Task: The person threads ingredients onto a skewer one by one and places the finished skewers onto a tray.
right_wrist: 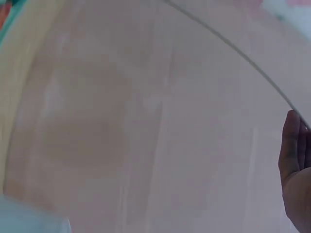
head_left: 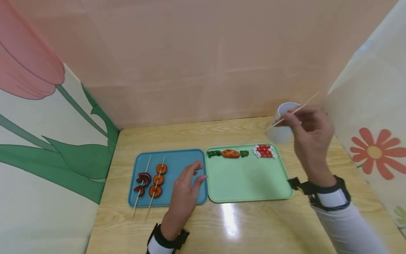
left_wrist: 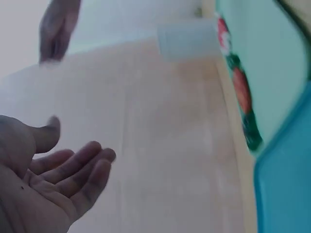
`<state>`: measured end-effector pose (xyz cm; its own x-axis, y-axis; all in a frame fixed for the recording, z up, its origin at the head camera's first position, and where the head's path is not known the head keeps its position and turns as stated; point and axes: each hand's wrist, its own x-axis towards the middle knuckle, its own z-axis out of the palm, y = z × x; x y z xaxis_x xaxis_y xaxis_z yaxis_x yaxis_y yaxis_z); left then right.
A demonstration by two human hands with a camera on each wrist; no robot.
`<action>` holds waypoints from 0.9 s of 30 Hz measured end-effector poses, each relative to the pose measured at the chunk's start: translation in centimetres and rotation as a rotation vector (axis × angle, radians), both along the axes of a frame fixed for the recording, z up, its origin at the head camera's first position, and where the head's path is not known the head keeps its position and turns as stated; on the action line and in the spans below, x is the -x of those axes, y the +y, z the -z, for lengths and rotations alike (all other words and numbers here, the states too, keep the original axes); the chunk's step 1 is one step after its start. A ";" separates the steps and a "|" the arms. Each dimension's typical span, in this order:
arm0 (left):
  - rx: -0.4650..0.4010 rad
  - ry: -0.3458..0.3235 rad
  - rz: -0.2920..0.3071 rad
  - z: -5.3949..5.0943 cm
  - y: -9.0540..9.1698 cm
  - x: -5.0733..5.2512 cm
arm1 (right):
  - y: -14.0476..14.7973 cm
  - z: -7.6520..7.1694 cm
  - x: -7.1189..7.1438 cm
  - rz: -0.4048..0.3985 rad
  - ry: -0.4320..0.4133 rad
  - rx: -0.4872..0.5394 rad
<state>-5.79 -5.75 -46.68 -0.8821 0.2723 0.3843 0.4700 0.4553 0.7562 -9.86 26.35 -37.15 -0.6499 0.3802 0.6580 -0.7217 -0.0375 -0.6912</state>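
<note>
In the head view my right hand [head_left: 312, 135] pinches a thin wooden skewer [head_left: 302, 106] between thumb and fingers, held above a whitish cup [head_left: 279, 135]. The right wrist view shows the skewer [right_wrist: 238, 50] running up and left from the hand [right_wrist: 297, 179]. My left hand [head_left: 184, 195] is raised over the right part of the blue tray [head_left: 177, 155], thumb apart from relaxed fingers, holding nothing; its palm shows in the left wrist view. Two loaded skewers lie on that tray, one with round orange-brown slices [head_left: 159, 180], one with dark red-brown curved pieces [head_left: 144, 179].
A green tray [head_left: 247, 183] adjoins the blue one. Along its far edge lie dark green pieces [head_left: 244, 153], an orange-brown piece [head_left: 230, 153] and several red-and-white pieces [head_left: 264, 151]. A pinkish wall covering stands behind the table; flower-printed panels stand at both sides.
</note>
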 end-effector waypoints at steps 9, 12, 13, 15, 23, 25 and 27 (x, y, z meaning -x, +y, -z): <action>-0.038 0.098 0.029 1.5 2.5 0.5 | -6.5 4.7 -1.2 -0.219 -0.220 -0.125; -0.085 0.092 0.042 2.1 2.4 0.4 | -7.6 5.7 -1.3 -0.193 -0.315 -0.164; -0.094 0.086 0.047 2.3 2.3 0.4 | -7.8 6.0 -1.3 -0.181 -0.334 -0.180; -0.106 0.071 0.058 2.5 2.2 0.5 | -8.1 6.4 -1.3 -0.182 -0.347 -0.188; -0.106 0.038 -0.019 2.8 1.8 0.6 | -6.4 8.4 -0.2 -0.194 -0.517 -0.439; -0.125 0.016 -0.056 2.6 1.5 0.8 | -4.8 9.5 0.7 -0.119 -0.629 -0.680; -0.152 -0.015 -0.080 2.4 1.2 0.9 | -3.2 11.4 1.6 -0.026 -0.725 -0.942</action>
